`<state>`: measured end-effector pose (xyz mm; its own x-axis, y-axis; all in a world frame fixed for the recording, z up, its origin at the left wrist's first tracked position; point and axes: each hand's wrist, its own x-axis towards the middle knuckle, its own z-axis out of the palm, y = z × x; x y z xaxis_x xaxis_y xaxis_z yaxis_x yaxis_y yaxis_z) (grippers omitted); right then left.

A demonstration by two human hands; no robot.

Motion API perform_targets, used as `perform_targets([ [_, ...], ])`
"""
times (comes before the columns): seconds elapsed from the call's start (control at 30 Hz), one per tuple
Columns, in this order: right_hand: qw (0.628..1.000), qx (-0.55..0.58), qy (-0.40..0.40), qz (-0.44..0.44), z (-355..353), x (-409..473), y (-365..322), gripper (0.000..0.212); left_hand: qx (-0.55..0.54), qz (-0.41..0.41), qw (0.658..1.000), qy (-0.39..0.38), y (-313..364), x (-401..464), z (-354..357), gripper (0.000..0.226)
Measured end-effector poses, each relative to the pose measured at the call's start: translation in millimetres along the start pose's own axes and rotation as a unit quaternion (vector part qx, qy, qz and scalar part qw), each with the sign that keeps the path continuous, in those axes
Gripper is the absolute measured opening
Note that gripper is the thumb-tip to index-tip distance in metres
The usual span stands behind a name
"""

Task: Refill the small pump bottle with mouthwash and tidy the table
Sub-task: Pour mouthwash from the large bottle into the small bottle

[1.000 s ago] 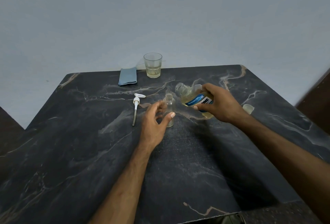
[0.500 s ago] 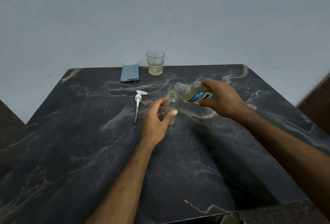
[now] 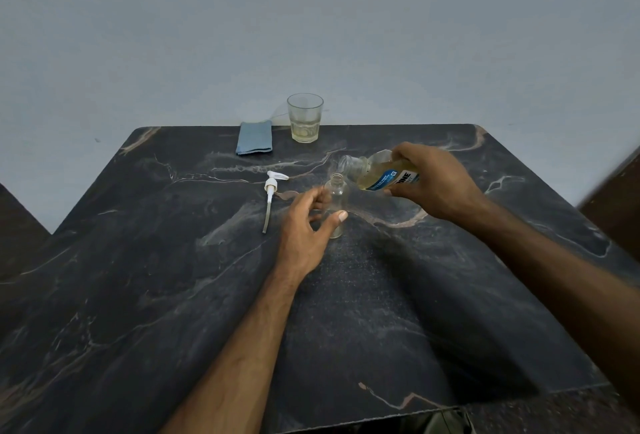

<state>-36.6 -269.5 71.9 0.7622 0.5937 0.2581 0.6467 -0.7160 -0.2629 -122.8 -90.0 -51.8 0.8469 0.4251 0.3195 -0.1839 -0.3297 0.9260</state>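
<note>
- A folded blue cloth [image 3: 254, 137] is being kept flat at the far edge of the dark, marble-patterned table top [image 3: 145, 295], left of centre.
- A white plastic pump head with a long dip tube [image 3: 271, 195] is being left lying on the table, detached, just left of the left hand, with the tube pointing toward the near edge.
- A clear drinking glass holding a little pale yellow liquid [image 3: 305, 118] is being kept upright at the far edge, just right of the cloth.
- The small clear pump bottle [image 3: 337, 203] is being steadied upright near the table's centre by the left hand [image 3: 304, 231]; thumb and fingers are being curled round its body, and its neck is being left uncapped.
- The clear mouthwash bottle with yellow liquid and a blue-and-white label [image 3: 379, 174] is being gripped by the right hand [image 3: 434, 182] and tilted to the left, its open mouth being held just above and beside the neck of the small bottle.
- Whether liquid is being passed between the two necks cannot be told.
</note>
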Motion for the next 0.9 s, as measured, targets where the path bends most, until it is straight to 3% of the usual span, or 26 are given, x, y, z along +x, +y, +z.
perform_targets([
  [0.9, 0.998, -0.055, 0.024, -0.029, -9.1, 1.0, -1.1, 0.042, 0.002, 0.009, 1.000, 0.000, 2.0, -1.1, -0.6, 0.045],
])
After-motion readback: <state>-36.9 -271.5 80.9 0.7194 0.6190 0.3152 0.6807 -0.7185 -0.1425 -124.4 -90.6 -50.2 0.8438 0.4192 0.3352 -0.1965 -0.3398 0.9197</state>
